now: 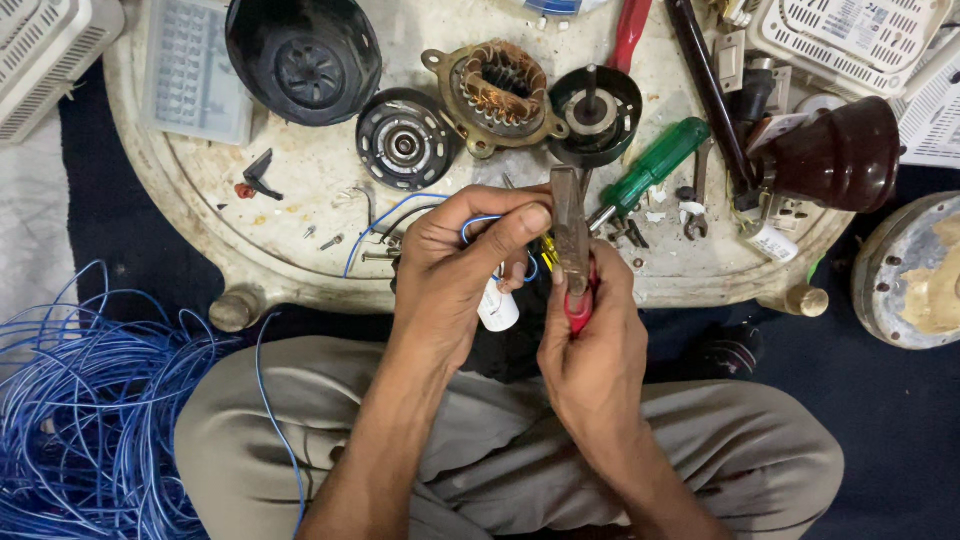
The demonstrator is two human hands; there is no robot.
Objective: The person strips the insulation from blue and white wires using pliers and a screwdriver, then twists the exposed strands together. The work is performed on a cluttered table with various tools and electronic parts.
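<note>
**Wire held at the plier jaws, motor parts laid out above**

The left hand (pixel 455 270) is closed around a small white cylindrical capacitor (pixel 498 308) and pinches a blue wire (pixel 480 222) between thumb and forefinger at the centre of the frame. The right hand (pixel 590 340) is wrapped tightly around the red handles of a pair of pliers (pixel 570 235). The long axis of the pliers runs nearly vertically in the picture, the jaws pointing to the top of the frame, toward the motor parts; whether they bite on the wire cannot be told. The capacitor is tilted, its free end turned to the lower right.

The work is judged to be midway: the motor is already taken apart, and the wire is still loose, trailing off to the left over the tray rim (pixel 300 290).

Above the hands, a copper-wound stator (pixel 497 92), a round end cover (pixel 405 140) and a rotor cup with shaft (pixel 595 112) are laid on the tray. A green-handled screwdriver (pixel 655 165) lies just to the right, and a black housing (pixel 303 58) sits at upper left. A coil of blue wire (pixel 90 400) fills the lower left.
</note>
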